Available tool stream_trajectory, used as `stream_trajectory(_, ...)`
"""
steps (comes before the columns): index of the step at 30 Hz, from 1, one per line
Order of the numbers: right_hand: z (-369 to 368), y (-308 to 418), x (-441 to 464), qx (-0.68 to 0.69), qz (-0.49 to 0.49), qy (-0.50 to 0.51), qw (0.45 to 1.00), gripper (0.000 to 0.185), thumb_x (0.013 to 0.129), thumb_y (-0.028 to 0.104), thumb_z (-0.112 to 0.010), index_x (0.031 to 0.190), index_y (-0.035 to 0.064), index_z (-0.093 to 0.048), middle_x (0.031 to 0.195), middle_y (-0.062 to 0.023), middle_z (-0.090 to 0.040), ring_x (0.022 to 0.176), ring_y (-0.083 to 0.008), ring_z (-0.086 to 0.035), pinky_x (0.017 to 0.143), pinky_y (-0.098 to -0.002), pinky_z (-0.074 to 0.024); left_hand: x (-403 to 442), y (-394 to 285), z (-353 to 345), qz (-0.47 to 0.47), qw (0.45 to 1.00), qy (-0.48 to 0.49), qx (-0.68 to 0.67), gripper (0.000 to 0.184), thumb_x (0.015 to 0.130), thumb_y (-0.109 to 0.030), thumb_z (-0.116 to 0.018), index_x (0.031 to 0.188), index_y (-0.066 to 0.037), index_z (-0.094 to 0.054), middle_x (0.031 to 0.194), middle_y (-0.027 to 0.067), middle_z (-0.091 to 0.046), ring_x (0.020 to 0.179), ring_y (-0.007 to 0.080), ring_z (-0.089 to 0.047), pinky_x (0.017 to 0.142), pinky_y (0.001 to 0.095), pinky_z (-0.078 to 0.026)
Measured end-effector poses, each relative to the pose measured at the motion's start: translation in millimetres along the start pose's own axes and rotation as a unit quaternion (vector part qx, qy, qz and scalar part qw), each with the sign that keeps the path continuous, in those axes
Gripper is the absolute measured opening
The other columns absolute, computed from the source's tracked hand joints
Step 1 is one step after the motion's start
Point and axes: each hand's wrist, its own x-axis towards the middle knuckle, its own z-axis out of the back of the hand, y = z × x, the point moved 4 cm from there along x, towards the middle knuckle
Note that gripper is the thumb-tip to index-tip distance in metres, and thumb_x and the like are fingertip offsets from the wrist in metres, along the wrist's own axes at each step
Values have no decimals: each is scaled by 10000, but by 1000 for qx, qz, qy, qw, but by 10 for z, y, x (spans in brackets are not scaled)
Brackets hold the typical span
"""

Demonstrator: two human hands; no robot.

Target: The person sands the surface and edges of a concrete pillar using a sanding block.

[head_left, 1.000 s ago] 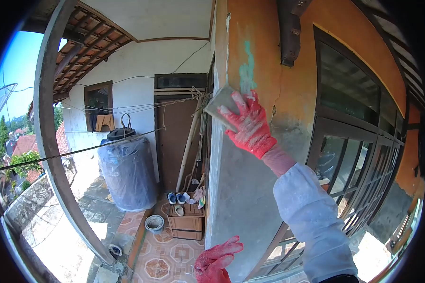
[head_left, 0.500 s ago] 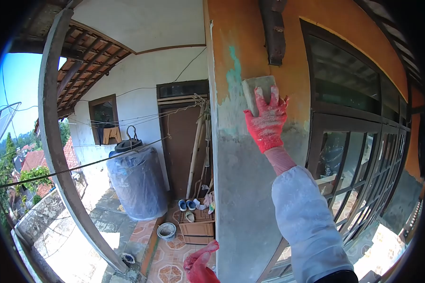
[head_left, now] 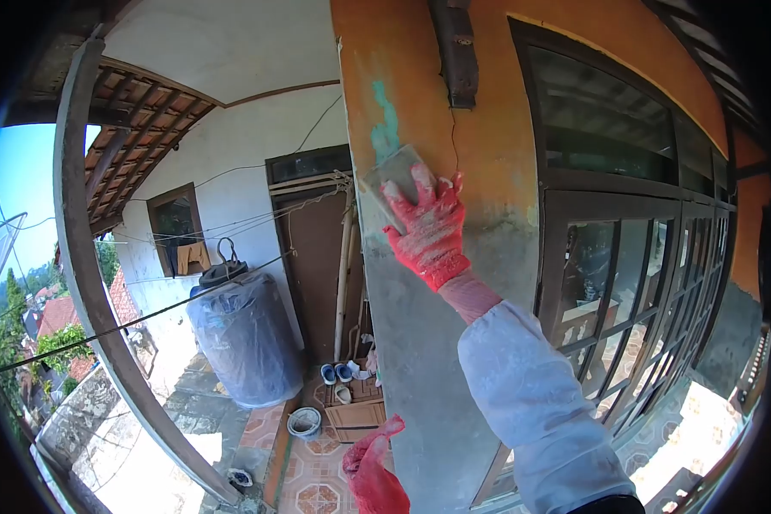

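Observation:
My right hand (head_left: 430,230), in a red glove caked with grey dust, presses a flat grey rectangular block (head_left: 391,169) against the wall (head_left: 441,343). Its fingers lie over the block's face; the thumb side is partly hidden. Around the block, the orange paint gives way to a turquoise patch (head_left: 385,124) above and bare grey plaster below. Low in the view, close to the wall's corner, my left hand (head_left: 375,471) is also red-gloved. It holds nothing visible, and its fingers are partly apart.
A dark bracket (head_left: 456,56) juts from the wall above. Dark-framed windows (head_left: 608,184) stand to the right. At left are a plastic-wrapped barrel (head_left: 247,338), a post (head_left: 103,283), a bucket (head_left: 304,422), a wooden cabinet (head_left: 355,420) with shoes, and cords strung across.
My right hand and the block have moved left across the wall to its corner, and the block has tilted. The view has shifted slightly right. My left hand remains low.

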Motion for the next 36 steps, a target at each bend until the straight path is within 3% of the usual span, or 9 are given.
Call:
stream_trajectory(2, -77, 430, -400, 89, 355, 135, 921, 608, 776, 452, -714, 1346, 334, -540, 1469, -80, -390, 1260, -436, -432, 1129, -627, -246, -91, 10, -81, 15, 999, 27, -16, 365, 819, -217, -637, 1000, 95, -696, 1070, 216, -718, 1017, 268, -684, 956, 309, -458)
stream_trajectory(5, -119, 388, -208, 54, 351, 123, 927, 622, 781, 455, -713, 1360, 336, -520, 1477, -64, -378, 1282, -432, -416, 1126, -630, -251, -151, 11, -55, 31, 991, 128, 29, 384, 921, -236, -557, 1143, 49, -687, 1182, 147, -690, 1247, 270, -562, 1125, 388, -345)
stream_trajectory(9, -9, -95, 480, 27, 12, 24, 999, 595, 820, 478, -669, 1374, 340, -503, 1502, -68, -349, 1325, -438, -376, 1144, -624, -223, -153, -255, -10, -123, 970, 118, 174, 281, 976, -118, -480, 1075, 16, -708, 1081, 146, -718, 1060, 245, -648, 976, 345, -439)
stream_trajectory(15, -83, 682, -285, 51, 461, 115, 878, 602, 820, 494, -659, 1380, 334, -504, 1485, -71, -354, 1263, -410, -430, 1149, -624, -192, -342, -377, -305, -172, 946, 168, 216, 275, 972, -119, -493, 1037, 31, -715, 1082, 141, -723, 1076, 227, -654, 996, 341, -443)
stream_trajectory(20, 66, -164, 832, 12, 33, -46, 998, 591, 836, 493, -640, 1383, 318, -504, 1461, -53, -377, 1238, -395, -431, 1158, -623, -162, -181, -213, -163, -101, 966, 160, 175, 279, 969, -119, -483, 1045, 37, -701, 1088, 155, -720, 1081, 259, -658, 986, 358, -462)
stream_trajectory(23, 34, 56, 614, -4, 62, 35, 997, 587, 829, 498, -642, 1376, 330, -511, 1461, -59, -390, 1233, -391, -432, 1155, -636, -157, -146, -145, -245, -137, 963, 167, 159, 281, 967, -124, -478, 1016, 43, -698, 1086, 167, -716, 1076, 274, -658, 988, 367, -463)
stream_trajectory(26, -144, 693, -129, 68, 423, 60, 901, 508, 878, 465, -601, 1369, 363, -521, 1503, -64, -395, 1352, -446, -352, 1154, -639, -169, -247, -75, -234, -137, 960, 184, 163, 282, 972, -126, -473, 1010, 43, -696, 1080, 168, -716, 1072, 275, -658, 987, 368, -463)
stream_trajectory(34, -91, -175, 585, 3, -14, -30, 999, 559, 819, 482, -663, 1352, 368, -539, 1469, -34, -420, 1319, -424, -393, 1116, -624, -261, -25, -60, -28, -6, 970, 179, 163, 270, 982, -111, -460, 1034, 24, -688, 1065, 170, -716, 1066, 281, -658, 984, 372, -465)
stream_trajectory(36, -113, 293, 340, 68, 364, 40, 928, 556, 830, 485, -652, 1358, 356, -534, 1483, -33, -404, 1284, -394, -428, 1146, -598, -220, -27, -55, -48, -22, 969, 182, 167, 267, 983, -107, -458, 1045, 18, -686, 1067, 170, -715, 1065, 282, -658, 984, 374, -465)
